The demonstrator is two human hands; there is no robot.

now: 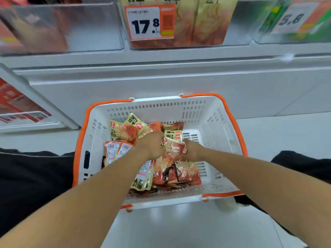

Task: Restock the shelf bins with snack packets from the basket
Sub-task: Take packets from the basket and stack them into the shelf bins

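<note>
The light is bright and even, and it seems to come from above. The white floor (188, 228) shines with soft pale spots just in front of the basket (211, 122). Shadows are faint and soft. The clear bins (60, 27) at the top look smeared and blurry, most of all at the left and right corners. The big price tag (145, 22) is sharp enough to read. Straight shelf edges bend near the sides.

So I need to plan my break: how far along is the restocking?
The middle bin already holds packets. Both hands, left hand and right hand, grip snack packets inside the basket. Many packets remain there, and the left bin looks sparse.
</note>
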